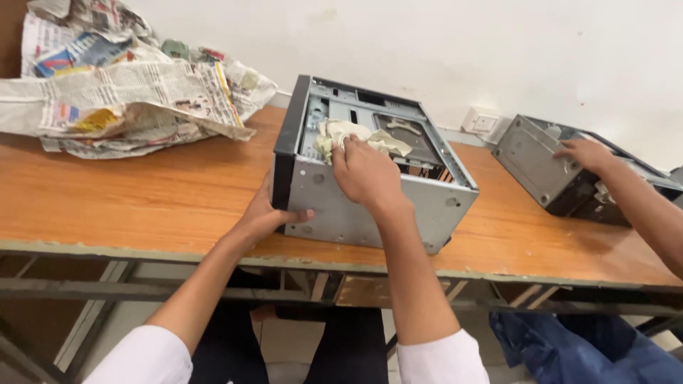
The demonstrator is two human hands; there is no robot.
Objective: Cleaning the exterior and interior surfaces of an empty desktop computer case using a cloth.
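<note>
An open grey metal computer case (427,206) lies on the wooden table (142,192), its inside facing up. My left hand (267,213) grips the case's near left corner, by its black front panel. My right hand (364,171) reaches over the near wall into the case and presses a crumpled pale cloth (341,131) against the parts inside. The fingers of that hand are partly hidden by the cloth.
Crumpled newspapers (128,92) lie at the table's back left. At the right a second grey case (541,163) is tilted on the table, another person's hand (587,153) resting on it. A wall socket (482,122) sits behind. A metal frame runs under the table.
</note>
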